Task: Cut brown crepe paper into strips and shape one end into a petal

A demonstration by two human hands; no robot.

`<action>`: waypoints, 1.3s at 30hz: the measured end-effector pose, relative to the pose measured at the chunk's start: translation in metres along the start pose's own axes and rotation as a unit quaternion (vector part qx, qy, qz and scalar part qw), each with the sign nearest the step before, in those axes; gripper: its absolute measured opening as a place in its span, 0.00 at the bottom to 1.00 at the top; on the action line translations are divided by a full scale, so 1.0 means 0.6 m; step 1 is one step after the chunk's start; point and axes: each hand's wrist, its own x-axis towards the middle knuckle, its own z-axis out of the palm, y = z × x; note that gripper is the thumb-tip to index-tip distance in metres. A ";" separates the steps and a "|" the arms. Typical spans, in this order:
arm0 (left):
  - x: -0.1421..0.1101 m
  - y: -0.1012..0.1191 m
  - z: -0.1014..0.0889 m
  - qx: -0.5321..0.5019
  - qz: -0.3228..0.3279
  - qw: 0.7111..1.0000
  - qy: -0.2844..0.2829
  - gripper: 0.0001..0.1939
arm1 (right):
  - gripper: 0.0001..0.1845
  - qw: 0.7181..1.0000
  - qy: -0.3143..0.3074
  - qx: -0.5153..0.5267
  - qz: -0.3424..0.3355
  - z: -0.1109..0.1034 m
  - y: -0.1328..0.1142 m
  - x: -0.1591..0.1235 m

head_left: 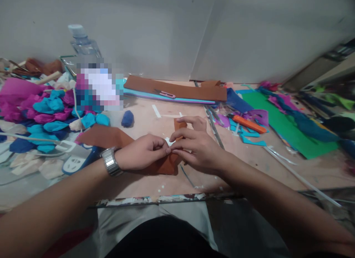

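A long brown strip (pixel 108 136) of cloth-like material, folded at its right part, lies on the table under both hands. My left hand (pixel 142 151), with a metal watch at its wrist, is closed on this strip, thumb against curled fingers. From the right, my right hand (pixel 194 145) meets the left thumb tip and pinches the strip near its fold, with its index finger reaching over an upper brown flap (pixel 180 125). Between the two hands shows a small white patch (pixel 169 141); what it is I cannot make out. The pinched edge is partly hidden by fingers.
Bunched cloth pieces (pixel 50 106) and a power strip (pixel 76 160) crowd the left, with a clear bottle (pixel 83 43) behind. Thread snips (pixel 166 94) rest on folded brown material (pixel 194 92). An orange cutter (pixel 249 124), scraps and a green sheet (pixel 277 117) lie right.
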 end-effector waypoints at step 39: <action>-0.005 0.006 0.008 0.474 0.129 0.869 0.060 0.11 | 0.08 0.998 -0.039 0.014 0.057 -0.009 -0.016 0.006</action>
